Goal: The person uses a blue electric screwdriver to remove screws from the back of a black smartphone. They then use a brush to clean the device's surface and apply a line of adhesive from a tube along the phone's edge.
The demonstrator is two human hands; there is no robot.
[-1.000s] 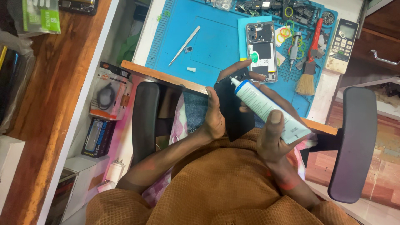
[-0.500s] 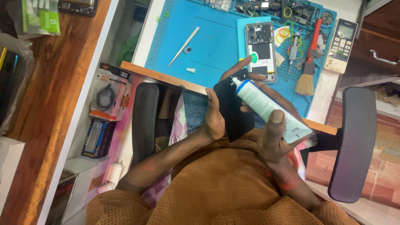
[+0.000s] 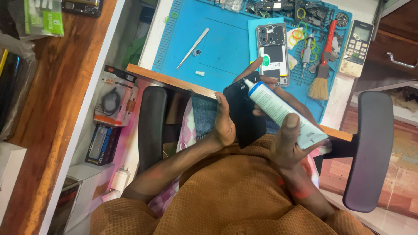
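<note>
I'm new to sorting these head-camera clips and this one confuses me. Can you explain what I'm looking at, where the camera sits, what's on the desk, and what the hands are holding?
The camera is worn on a person's head and looks straight down, so you see their own arms, lap and chair from above. The left hand steadies a flat black panel, perhaps a phone's back cover. The right hand grips a white tube, its nozzle touching the panel's top edge. Beyond them lies a blue work mat holding an opened phone, metal tweezers, a small brush, a red-handled tool and loose small parts. A remote control rests at the mat's right.
</note>
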